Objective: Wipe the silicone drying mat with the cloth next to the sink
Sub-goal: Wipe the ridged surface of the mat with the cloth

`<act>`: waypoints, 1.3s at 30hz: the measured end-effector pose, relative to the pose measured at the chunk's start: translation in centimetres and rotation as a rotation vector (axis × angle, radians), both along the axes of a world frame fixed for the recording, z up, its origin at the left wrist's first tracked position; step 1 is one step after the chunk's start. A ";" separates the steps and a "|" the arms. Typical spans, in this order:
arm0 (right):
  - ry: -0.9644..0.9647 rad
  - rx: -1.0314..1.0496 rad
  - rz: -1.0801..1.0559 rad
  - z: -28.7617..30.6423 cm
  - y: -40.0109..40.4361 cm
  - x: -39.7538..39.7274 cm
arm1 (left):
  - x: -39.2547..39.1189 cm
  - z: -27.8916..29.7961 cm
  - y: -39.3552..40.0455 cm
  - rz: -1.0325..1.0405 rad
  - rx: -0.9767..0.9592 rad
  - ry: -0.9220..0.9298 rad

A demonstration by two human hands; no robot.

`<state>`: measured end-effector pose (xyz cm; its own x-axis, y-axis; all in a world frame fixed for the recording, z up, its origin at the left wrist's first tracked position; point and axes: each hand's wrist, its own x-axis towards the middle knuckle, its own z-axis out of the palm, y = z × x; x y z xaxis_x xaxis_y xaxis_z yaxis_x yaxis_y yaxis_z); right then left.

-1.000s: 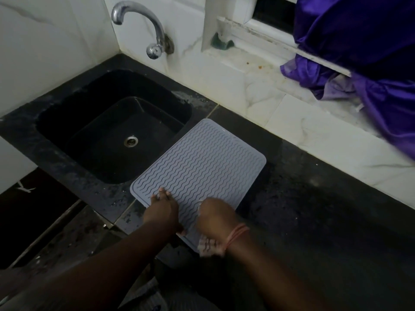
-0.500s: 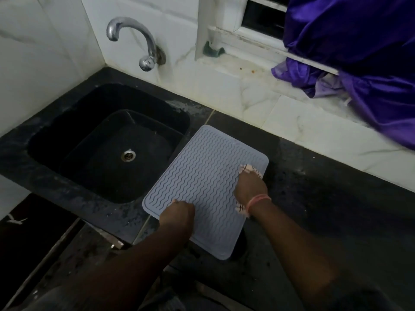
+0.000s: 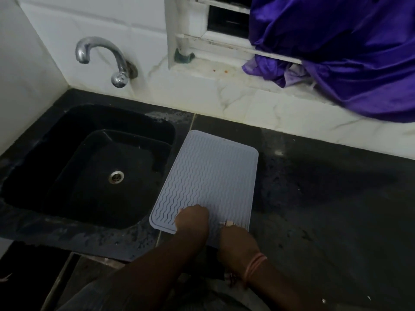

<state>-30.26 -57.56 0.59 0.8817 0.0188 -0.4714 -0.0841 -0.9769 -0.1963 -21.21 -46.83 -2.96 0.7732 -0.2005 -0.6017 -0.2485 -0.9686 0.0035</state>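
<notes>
A pale grey silicone drying mat (image 3: 208, 176) with wavy ridges lies flat on the dark counter, just right of the sink. My left hand (image 3: 193, 218) presses down on the mat's near left part. My right hand (image 3: 238, 241) sits at the mat's near right corner, closed on a small light cloth (image 3: 226, 223). Only a scrap of that cloth shows past my fingers. A pink band circles my right wrist.
The black sink (image 3: 101, 167) with a metal drain lies to the left, under a chrome tap (image 3: 105, 59) on the white tiled wall. Purple fabric (image 3: 350, 55) hangs from the window sill at the upper right. Dark counter (image 3: 325, 198) extends to the right.
My right hand with the cloth has slid from the mat's far right edge back to its near right corner. My left hand stays on the near part of the mat.
</notes>
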 end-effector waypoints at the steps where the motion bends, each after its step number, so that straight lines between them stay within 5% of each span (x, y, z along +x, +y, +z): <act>1: 0.050 0.030 -0.001 0.7 0.2 -0.3 | 0.0 0.0 0.1 -0.015 -0.006 -0.010; 5: 0.148 0.295 -0.226 2.3 -1.6 1.2 | -0.9 0.7 1.0 0.044 -0.132 -0.063; 12: -0.034 1.467 -1.108 2.8 -3.3 2.7 | -1.3 4.7 3.1 0.628 -0.788 0.113; 18: 0.150 2.128 -1.121 2.1 -3.1 2.6 | -2.7 7.2 1.4 1.021 -1.333 0.921; 22: 0.063 2.163 -1.002 2.0 -2.7 3.0 | -2.7 7.6 0.5 0.956 -1.371 0.911; 25: -0.112 1.978 -0.997 1.6 -3.1 3.3 | -3.0 8.0 -0.1 0.835 -1.310 0.756; 30: 0.036 1.998 -0.908 2.0 -3.5 3.5 | -3.2 9.7 -0.8 0.781 -1.304 0.379; 39: 0.022 1.827 -0.900 2.0 -3.3 3.8 | -0.6 11.0 0.8 0.961 -1.265 0.395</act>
